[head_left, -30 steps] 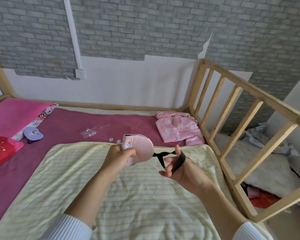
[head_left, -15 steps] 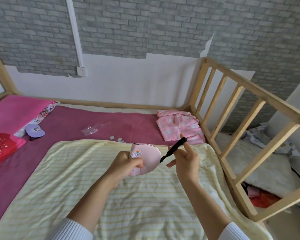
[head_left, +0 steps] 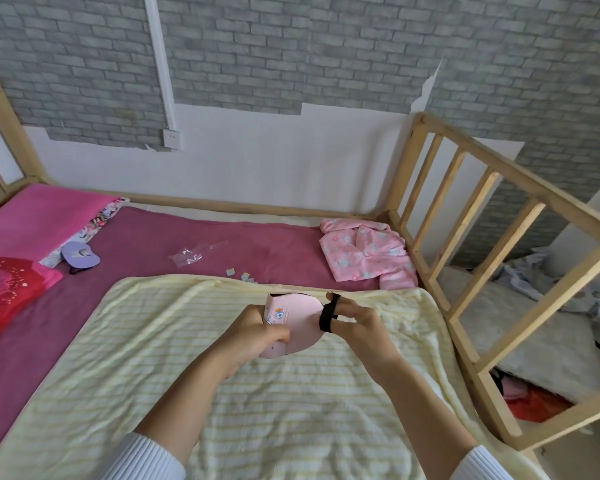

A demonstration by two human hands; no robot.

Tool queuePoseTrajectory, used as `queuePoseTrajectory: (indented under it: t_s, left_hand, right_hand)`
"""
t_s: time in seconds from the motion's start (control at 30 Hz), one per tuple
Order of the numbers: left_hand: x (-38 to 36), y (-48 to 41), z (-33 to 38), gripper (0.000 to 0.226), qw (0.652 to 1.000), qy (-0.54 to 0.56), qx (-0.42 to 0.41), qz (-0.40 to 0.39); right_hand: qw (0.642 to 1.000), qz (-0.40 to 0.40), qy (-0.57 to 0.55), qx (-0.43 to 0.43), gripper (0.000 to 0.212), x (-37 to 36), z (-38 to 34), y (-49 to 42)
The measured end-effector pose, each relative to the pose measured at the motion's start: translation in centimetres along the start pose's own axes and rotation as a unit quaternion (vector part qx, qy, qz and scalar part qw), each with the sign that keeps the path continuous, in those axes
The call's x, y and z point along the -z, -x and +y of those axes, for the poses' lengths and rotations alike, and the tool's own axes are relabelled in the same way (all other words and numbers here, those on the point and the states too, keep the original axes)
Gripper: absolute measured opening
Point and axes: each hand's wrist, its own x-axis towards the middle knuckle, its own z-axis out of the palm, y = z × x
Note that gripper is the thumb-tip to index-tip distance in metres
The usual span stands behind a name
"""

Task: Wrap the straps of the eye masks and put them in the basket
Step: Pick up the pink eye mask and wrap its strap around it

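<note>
Pink eye mask [head_left: 297, 323] pinched by left hand [head_left: 257, 336], strap [head_left: 327, 315] looping right fingers [head_left: 342, 306]

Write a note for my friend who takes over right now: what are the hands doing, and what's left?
Left hand: holds the folded pink mask.
Right hand: pulls the black strap round the mask's end.
Purple mask: lying far left on the bed, untouched.
Basket: not in view.
Done: pink mask folded, wrap begun.
Left: finish the wrap, find the basket, drop it in, then do the purple one.
</note>
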Motion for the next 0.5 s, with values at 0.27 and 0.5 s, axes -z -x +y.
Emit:
queuePoseTrajectory:
  t_s: [0.27,0.5]
  left_hand:
    - [0.3,1.5,1.7,0.007,0.931,-0.04,-0.218,0.29]
    - [-1.3,3.9,0.5,0.023,0.953,-0.194,-0.031,0.232]
  right_hand:
    - [0.918,0.095,0.348,0.162,0.006,-0.8,0.3,-0.6]
    - [0.894,0.04,0.368,0.253,0.009,-5.0,2.3,-0.8]
